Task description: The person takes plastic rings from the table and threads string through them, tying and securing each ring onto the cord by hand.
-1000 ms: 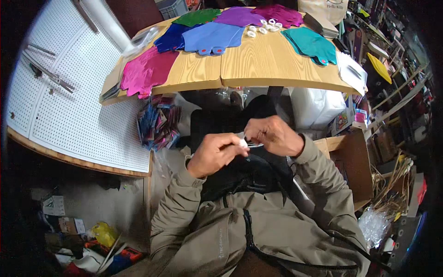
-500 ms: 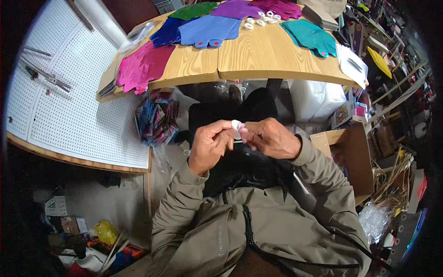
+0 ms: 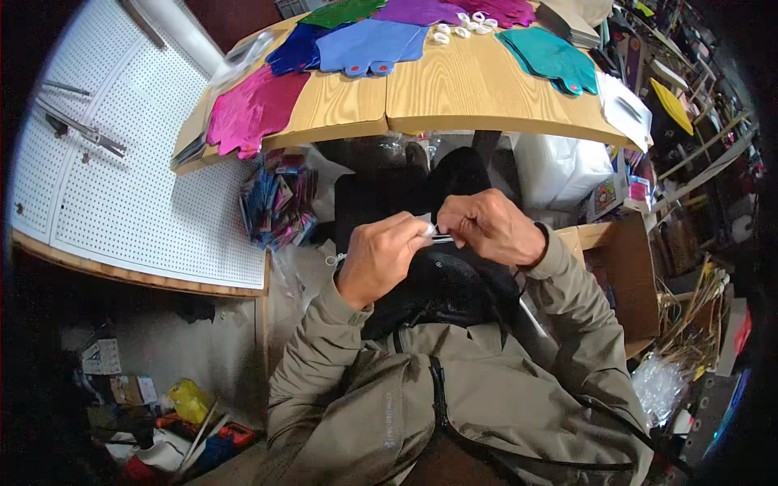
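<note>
In front of my lap, my left hand [image 3: 385, 255] is closed, its thumb and fingers pinching a small white band [image 3: 429, 231]. Just to the right, my right hand [image 3: 493, 231] is curled with its fingertips pressed together. A narrow gap separates the two hands. Whatever lies between the right fingertips is hidden or too small to name. Several similar white rings [image 3: 462, 32] lie in a loose group at the back of the wooden table [image 3: 454, 93].
Shiny fabric pieces in magenta [image 3: 251, 109], light blue [image 3: 369, 47] and teal [image 3: 547, 61] lie on the table. Packaged items [image 3: 279, 198] are heaped below at left. A cardboard box [image 3: 632, 279] stands right of my arm; a white pegboard [image 3: 146, 162] is on the left.
My right hand has moved up and slightly right, away from the white band. The band stays in my left fingers and less of it shows.
</note>
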Motion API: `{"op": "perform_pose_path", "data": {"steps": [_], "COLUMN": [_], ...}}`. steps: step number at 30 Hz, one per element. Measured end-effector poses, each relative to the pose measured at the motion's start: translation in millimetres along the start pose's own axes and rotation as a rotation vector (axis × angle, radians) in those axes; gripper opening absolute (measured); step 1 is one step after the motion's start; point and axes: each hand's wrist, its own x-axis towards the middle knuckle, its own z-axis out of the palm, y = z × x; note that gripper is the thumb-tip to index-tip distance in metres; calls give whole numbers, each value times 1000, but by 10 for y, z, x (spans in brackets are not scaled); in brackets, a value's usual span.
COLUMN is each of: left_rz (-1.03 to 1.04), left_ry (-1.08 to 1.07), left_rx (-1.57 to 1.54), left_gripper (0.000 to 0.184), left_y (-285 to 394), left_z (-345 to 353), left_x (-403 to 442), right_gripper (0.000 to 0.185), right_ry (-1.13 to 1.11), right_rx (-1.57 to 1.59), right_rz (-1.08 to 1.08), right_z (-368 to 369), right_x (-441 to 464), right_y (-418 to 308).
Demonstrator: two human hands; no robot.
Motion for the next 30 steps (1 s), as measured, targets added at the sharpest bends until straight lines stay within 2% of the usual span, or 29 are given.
{"op": "perform_pose_path", "data": {"steps": [1, 4, 5, 8, 9, 13, 16, 17, 20, 21, 24, 29, 30], "left_rz": [4, -467, -471, -556, -555, -661, -819, -822, -516, -518, -218, -86, -258], "left_ry": [0, -91, -89, 153, 150, 254, 336, 335, 279, 275, 162, 68, 0], "left_rx": [0, -871, -871, -832, -834, -986, -1296, -1295, -622, -623, -253, -223, -485], "left_gripper": [16, 14, 14, 20, 20, 20, 22, 22, 22, 22, 19, 15, 15], "left_y": [-7, 31, 40, 81, 93, 142, 117, 102, 60, 34, -54, -125, -78], "left_z": [13, 8, 12, 77, 90, 152, 244, 253, 289, 297, 333, 329, 276], "left_x": [-14, -95, -99, -47, -29, -9, -5, -13, -50, -54, -59, -93, -82], "right_gripper": [8, 8, 8, 9, 9, 10, 10, 10, 10, 10, 10, 13, 14], "right_ry": [3, -38, -42, 4, 7, -16, -12, -12, 13, 15, 31, 20, 30], "right_rx": [-2, 110, 113, 44, 44, 47, 19, 22, -23, -20, -149, -172, -125], "right_rz": [0, 66, 66, 142, 144, 180, 136, 138, 118, 121, -4, 45, 91], "right_z": [9, 97, 126, 204, 183, 96, 146, 157, 178, 171, 91, -35, -58], "right_x": [-9, -25, -23, -26, -25, 0, 0, -2, -26, -27, 0, -4, -3], "right_y": [12, 39, 32, 11, 1, -51, 3, 5, -41, -35, 15, 69, 104]}}
